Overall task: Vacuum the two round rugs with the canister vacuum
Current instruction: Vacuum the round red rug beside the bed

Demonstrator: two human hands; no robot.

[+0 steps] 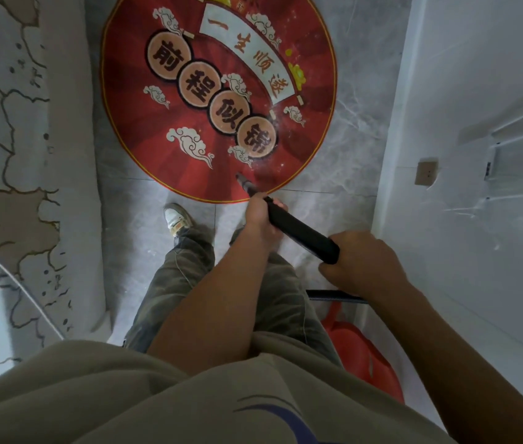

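Note:
A round red rug [189,129] with cream clouds and dark characters lies on the grey floor ahead of me. A black vacuum wand [298,230] slants from lower right to upper left, its narrow nozzle tip [242,181] resting on the rug's near edge. My left hand [258,216] grips the wand's front part just behind the nozzle. My right hand [362,264] holds its rear end. Below my right arm the ribbed hose [334,296] runs off to the right, above the red canister body [362,354] on the floor. Only this one rug is in view.
A white wall [478,123] with a brown socket plate [426,173] closes the right side. A pale fabric surface with tan patterns [13,187] borders the left. My feet stand on the marbled grey tiles [132,251] just short of the rug.

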